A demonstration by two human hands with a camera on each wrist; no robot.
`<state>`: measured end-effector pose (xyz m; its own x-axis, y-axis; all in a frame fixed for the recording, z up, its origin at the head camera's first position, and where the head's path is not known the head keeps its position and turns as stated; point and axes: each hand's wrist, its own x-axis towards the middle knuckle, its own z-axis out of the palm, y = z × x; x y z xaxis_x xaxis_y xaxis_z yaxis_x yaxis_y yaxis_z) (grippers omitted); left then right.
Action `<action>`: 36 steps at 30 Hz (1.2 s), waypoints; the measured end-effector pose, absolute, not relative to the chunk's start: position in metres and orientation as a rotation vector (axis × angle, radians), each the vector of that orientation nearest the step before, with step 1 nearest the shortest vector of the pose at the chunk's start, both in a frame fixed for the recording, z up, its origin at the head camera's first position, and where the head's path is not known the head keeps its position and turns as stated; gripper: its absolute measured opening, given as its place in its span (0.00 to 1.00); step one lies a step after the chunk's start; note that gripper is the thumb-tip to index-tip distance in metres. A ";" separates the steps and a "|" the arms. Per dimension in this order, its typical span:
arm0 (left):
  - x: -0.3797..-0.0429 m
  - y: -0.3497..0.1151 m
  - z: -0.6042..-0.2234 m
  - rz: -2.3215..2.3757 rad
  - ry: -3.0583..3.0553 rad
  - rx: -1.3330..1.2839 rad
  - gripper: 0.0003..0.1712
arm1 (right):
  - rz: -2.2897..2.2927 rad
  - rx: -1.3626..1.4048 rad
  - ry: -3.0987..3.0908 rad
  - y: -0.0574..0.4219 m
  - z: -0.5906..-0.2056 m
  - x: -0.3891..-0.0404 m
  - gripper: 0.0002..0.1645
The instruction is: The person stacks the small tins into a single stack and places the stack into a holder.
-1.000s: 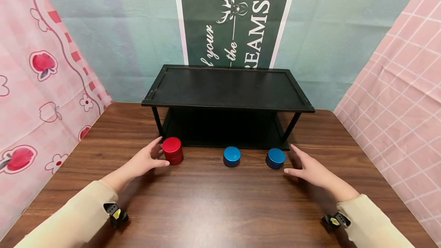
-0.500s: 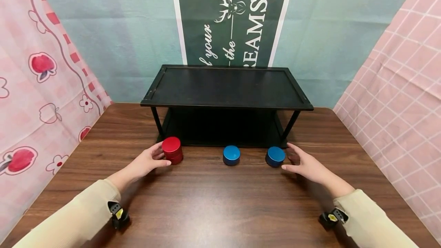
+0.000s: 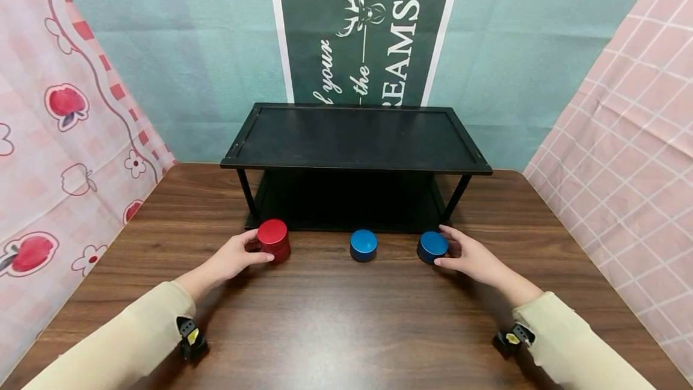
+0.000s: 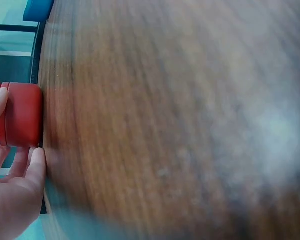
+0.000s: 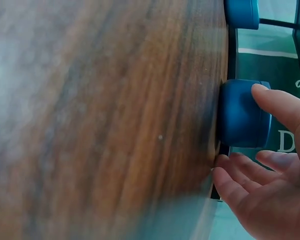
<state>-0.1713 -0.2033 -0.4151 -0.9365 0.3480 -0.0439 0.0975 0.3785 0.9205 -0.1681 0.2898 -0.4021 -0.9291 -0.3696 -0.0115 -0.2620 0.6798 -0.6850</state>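
A red stack (image 3: 273, 242), apparently two round tins one on top of the other, stands on the table at the left. My left hand (image 3: 234, 256) holds it from the left side, thumb on the near face and fingers round the far side. On the right is a dark blue round tin (image 3: 432, 248). My right hand (image 3: 477, 262) reaches round it; in the right wrist view the thumb overlaps the tin (image 5: 242, 115), while the curved fingers lie slightly apart from its side. Between the hands sits a lighter blue round tin (image 3: 363, 245), untouched.
Just behind the tins stands a black two-level rack (image 3: 354, 137) with a raised top board, thin legs and a lower board (image 3: 346, 200). The brown wooden table (image 3: 330, 318) spreads in front. Patterned cloths hang at the back and both sides.
The left hand has moved right and closed on the red stack, which has shifted slightly right and nearer. My right hand has moved left around the right blue tin. The middle tin stays put.
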 end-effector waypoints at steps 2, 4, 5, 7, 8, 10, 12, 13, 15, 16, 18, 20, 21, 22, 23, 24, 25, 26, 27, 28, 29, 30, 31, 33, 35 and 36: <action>-0.171 -0.203 -0.415 1.572 2.408 0.403 0.36 | -1.078 -0.503 2.739 0.289 -0.403 -0.168 0.45; -0.171 -0.203 -0.416 1.559 2.417 0.413 0.36 | -1.078 -0.486 2.737 0.288 -0.404 -0.169 0.43; -0.172 -0.203 -0.416 1.551 2.421 0.420 0.37 | -1.080 -0.477 2.737 0.288 -0.404 -0.169 0.42; -0.172 -0.203 -0.416 1.540 2.430 0.426 0.37 | -1.082 -0.473 2.743 0.287 -0.405 -0.169 0.40; -0.172 -0.203 -0.417 1.538 2.431 0.426 0.37 | -1.080 -0.473 2.749 0.287 -0.405 -0.168 0.39; -0.172 -0.203 -0.417 1.531 2.433 0.428 0.36 | -1.076 -0.465 2.761 0.286 -0.406 -0.168 0.38; -0.171 -0.202 -0.417 1.532 2.432 0.426 0.36 | -1.070 -0.450 2.775 0.286 -0.406 -0.167 0.38; -0.171 -0.202 -0.417 1.533 2.432 0.424 0.36 | -1.068 -0.439 2.779 0.285 -0.406 -0.166 0.38; -0.171 -0.202 -0.417 1.530 2.432 0.429 0.36 | -1.061 -0.417 2.790 0.285 -0.406 -0.165 0.38; -0.171 -0.201 -0.418 1.528 2.432 0.431 0.37 | -1.063 -0.407 2.795 0.285 -0.406 -0.165 0.38; -0.171 -0.201 -0.418 1.536 2.426 0.428 0.36 | -1.069 -0.391 2.807 0.285 -0.406 -0.164 0.38; -0.171 -0.201 -0.419 1.534 2.423 0.433 0.36 | -1.078 -0.390 2.815 0.285 -0.405 -0.164 0.38; -0.171 -0.201 -0.419 1.538 2.419 0.430 0.36 | -1.082 -0.391 2.819 0.284 -0.404 -0.164 0.38; -0.171 -0.201 -0.419 1.545 2.415 0.423 0.36 | -1.093 -0.390 2.821 0.284 -0.404 -0.164 0.38; -0.171 -0.201 -0.419 1.548 2.412 0.425 0.36 | -1.100 -0.389 2.824 0.283 -0.403 -0.164 0.38; -0.171 -0.201 -0.420 1.553 2.408 0.426 0.35 | -1.107 -0.387 2.828 0.283 -0.402 -0.164 0.38; -0.171 -0.201 -0.420 1.558 2.405 0.429 0.35 | -1.116 -0.391 2.831 0.282 -0.402 -0.165 0.38; -0.171 -0.202 -0.419 1.568 2.399 0.423 0.35 | -1.123 -0.389 2.836 0.282 -0.401 -0.165 0.38; -0.171 -0.202 -0.419 1.569 2.399 0.430 0.35 | -1.126 -0.389 2.844 0.281 -0.400 -0.166 0.38; -0.170 -0.202 -0.419 1.571 2.398 0.434 0.35 | -1.133 -0.390 2.849 0.281 -0.399 -0.166 0.38; -0.170 -0.203 -0.419 1.568 2.399 0.442 0.35 | -1.134 -0.387 2.856 0.280 -0.398 -0.166 0.38; -0.170 -0.203 -0.419 1.568 2.399 0.445 0.35 | -1.139 -0.384 2.860 0.280 -0.397 -0.166 0.38; -0.170 -0.204 -0.419 1.564 2.402 0.446 0.35 | -1.141 -0.383 2.861 0.279 -0.396 -0.167 0.38; -0.169 -0.205 -0.418 1.558 2.405 0.445 0.35 | -1.132 -0.372 2.866 0.278 -0.394 -0.167 0.38; -0.169 -0.205 -0.418 1.552 2.408 0.444 0.35 | -1.135 -0.358 2.865 0.277 -0.391 -0.167 0.39; -0.170 -0.206 -0.418 1.553 2.408 0.443 0.35 | -1.138 -0.357 2.865 0.277 -0.389 -0.166 0.39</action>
